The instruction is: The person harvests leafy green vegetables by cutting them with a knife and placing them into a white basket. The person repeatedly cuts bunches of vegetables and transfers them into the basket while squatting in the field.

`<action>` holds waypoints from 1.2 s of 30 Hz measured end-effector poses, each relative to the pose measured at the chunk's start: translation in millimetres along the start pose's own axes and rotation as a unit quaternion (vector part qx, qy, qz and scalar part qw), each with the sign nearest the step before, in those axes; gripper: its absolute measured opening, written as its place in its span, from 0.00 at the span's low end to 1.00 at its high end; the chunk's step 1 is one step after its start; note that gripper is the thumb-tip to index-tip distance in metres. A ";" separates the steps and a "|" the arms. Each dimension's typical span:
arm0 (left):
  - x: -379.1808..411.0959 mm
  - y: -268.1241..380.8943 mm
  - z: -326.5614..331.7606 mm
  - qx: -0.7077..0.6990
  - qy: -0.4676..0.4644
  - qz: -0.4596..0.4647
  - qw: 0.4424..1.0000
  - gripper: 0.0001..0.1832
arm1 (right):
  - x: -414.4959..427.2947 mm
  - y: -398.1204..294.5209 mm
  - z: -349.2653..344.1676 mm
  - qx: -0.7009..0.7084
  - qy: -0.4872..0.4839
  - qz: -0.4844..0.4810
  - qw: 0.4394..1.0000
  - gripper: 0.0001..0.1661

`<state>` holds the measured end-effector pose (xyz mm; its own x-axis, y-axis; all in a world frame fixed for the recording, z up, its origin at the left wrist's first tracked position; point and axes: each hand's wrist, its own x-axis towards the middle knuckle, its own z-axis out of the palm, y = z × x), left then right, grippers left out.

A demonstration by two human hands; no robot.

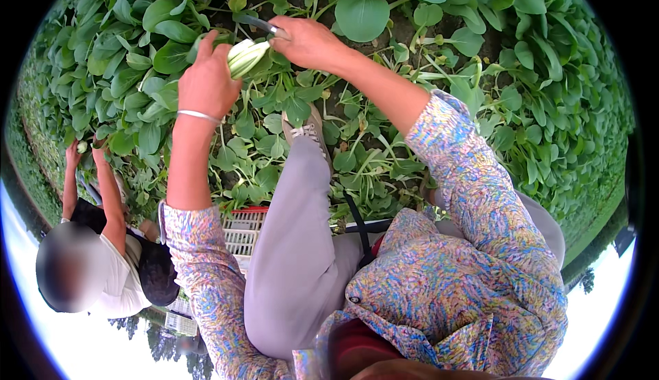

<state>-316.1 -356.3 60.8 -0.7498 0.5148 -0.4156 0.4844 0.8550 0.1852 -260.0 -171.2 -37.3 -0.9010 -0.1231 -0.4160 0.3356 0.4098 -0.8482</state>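
Observation:
My left hand (208, 79) grips a head of leafy greens (248, 58) by its pale green stalks, the cut-looking base turned up towards the right. Close by on the right, my right hand (306, 42) is closed around the handle of a knife (257, 22), whose dark blade points left, just above the stalks. Part of the blade's tip lies against leaves. Low leafy plants (296, 97) with yellowing leaves and loose stems cover the soil below both hands.
Dense rows of leafy greens (123, 35) stand at left and right (556, 61). A plastic crate (242, 230) with a red rim is beside my leg. My shoe (308, 127) rests among the plants. At far left a co-worker (110, 210) holds a pale vegetable. More crates (180, 323) lie beyond.

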 end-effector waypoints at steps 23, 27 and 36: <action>-35.5 -54.3 29.3 -0.079 -0.021 -0.053 0.995 0.26 | 31.7 6.3 53.8 -0.210 -0.074 0.020 0.975 0.18; -62.8 -41.1 3.9 -0.168 0.032 -0.047 0.984 0.27 | -4.0 18.4 14.7 0.000 0.037 0.022 0.999 0.20; -103.6 -6.9 -19.4 -0.522 -0.009 -0.083 0.849 0.36 | -40.5 -64.0 -22.8 0.343 0.063 -0.050 0.936 0.25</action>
<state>-250.5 -414.3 119.9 -0.7569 0.3889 -0.5252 -0.2973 0.5108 0.8067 -251.2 -171.9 41.3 -0.9480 -0.0040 -0.3183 0.3067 -0.2792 -0.9099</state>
